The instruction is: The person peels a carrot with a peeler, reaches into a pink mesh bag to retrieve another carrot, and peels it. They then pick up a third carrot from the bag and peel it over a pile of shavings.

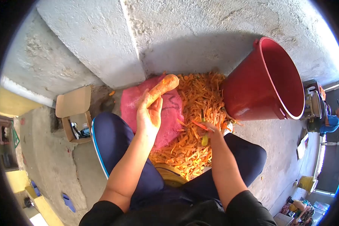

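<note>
A rough, whitewashed concrete wall (199, 22), pitted and lumpy, rises behind everything. Against it leans a big, tapering dark-red plastic bucket (245, 88), smooth-sided, with a pale rim and its mouth tipped to the right. Beside the bucket spreads a loose heap of thin, curling orange peelings (199, 94), moist-looking and ragged. A bright pink mesh sack (169, 124), limp and wrinkled, lies against the heap's left side, and farther left stands a small brown cardboard box (73, 101) with its flap raised. The person's left hand (150, 115), palm upward, curls its fingers and thumb around the narrower end of a thick, peeled orange carrot (165, 86), held above the sack with its blunt, rounded end pointing away. The carrot should feel firm, stiff and fairly light, perhaps slick where its bare flesh is damp; the narrower end gives a sure hold, though a hard knock might snap it. The right hand (213, 130), low over the peelings, appears closed around a slim orange-red tool (199, 125), possibly a peeler; its fingers are partly hidden.
</note>
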`<state>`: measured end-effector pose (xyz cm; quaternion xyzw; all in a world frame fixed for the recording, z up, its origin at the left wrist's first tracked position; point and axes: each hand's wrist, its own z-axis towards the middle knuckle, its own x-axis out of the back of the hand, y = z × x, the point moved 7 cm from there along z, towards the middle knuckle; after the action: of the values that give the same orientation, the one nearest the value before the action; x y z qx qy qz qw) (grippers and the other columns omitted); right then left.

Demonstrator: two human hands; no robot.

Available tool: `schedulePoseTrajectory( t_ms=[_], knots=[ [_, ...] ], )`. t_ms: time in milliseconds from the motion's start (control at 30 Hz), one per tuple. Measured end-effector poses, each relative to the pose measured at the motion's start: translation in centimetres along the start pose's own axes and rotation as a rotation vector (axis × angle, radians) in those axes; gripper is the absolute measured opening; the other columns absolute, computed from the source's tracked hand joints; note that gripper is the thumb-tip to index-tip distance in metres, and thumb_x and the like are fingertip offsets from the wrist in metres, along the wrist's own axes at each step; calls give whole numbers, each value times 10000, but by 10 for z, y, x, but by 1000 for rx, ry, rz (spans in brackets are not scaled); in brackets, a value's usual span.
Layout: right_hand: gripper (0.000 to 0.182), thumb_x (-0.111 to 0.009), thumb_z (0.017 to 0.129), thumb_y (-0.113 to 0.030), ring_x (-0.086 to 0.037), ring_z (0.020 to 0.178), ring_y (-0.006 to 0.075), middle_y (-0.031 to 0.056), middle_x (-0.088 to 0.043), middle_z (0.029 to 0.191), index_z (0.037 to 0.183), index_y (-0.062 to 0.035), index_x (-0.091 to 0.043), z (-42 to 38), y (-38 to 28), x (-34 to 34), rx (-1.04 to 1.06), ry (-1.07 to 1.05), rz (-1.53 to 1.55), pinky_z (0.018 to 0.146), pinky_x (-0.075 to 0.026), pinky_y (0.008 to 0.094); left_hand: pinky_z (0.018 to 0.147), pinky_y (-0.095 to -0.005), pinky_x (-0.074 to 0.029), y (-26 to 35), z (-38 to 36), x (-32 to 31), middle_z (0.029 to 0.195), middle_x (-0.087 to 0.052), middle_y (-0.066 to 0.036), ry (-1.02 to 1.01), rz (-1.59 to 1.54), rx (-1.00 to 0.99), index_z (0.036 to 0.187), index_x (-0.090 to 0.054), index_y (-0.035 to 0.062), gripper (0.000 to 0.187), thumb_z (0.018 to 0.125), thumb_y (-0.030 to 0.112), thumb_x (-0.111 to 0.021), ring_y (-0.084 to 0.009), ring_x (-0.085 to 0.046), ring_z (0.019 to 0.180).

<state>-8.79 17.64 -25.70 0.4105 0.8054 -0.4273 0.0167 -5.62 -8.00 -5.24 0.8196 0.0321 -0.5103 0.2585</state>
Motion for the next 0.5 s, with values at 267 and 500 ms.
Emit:
schedulePoseTrajectory(
  t_ms=[267, 500],
  knots=[
    [354, -560, 745, -268, -405, 470, 117, -4, -430, 551, 1017, -46, -514, -10, 73, -22, 0, -248, 630, 447, -328, 265, 872, -308, -442, -5, -6, 4, 1087, -503, -159, 18, 38, 20, 1092, -440, -45, 312, 820, 99, -493, -245, -522, 982],
    [398, -603, 705, -317, -377, 451, 105, -20, -394, 526, 995, -56, -529, -23, 106, -30, -182, -187, 702, 436, -309, 256, 822, -316, -456, -12, -8, -10, 1055, -525, -142, -15, 91, 153, 1059, -474, -26, 292, 809, 121, -507, -223, -542, 935]
  ],
)
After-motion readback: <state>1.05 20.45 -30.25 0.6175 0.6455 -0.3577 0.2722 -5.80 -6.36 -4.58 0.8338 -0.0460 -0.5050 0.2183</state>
